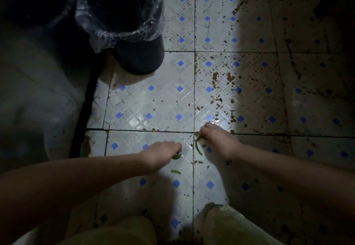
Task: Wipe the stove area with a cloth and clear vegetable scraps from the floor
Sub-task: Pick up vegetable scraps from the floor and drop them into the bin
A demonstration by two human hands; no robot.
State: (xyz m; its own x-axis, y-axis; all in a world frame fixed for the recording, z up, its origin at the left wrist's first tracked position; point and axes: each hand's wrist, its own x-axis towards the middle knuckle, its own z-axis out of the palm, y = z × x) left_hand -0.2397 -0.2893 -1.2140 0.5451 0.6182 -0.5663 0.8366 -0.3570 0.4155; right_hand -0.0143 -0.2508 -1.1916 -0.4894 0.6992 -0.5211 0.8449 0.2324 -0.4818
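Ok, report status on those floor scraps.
Left hand pinching green scrap. Right hand gripping long green strip. One loose scrap on tile. Lined bin ahead, unobstructed.

You have three green vegetable pieces on the floor [153, 102]: one small scrap [176, 156] pinched by your left hand [159, 156], one short stick [175, 171] lying loose just beside it, and one long curved strip [198, 146] gripped by your right hand [217, 139]. One black bin [142, 56] stands toward the floor's far left edge, with one clear liner [119, 31].
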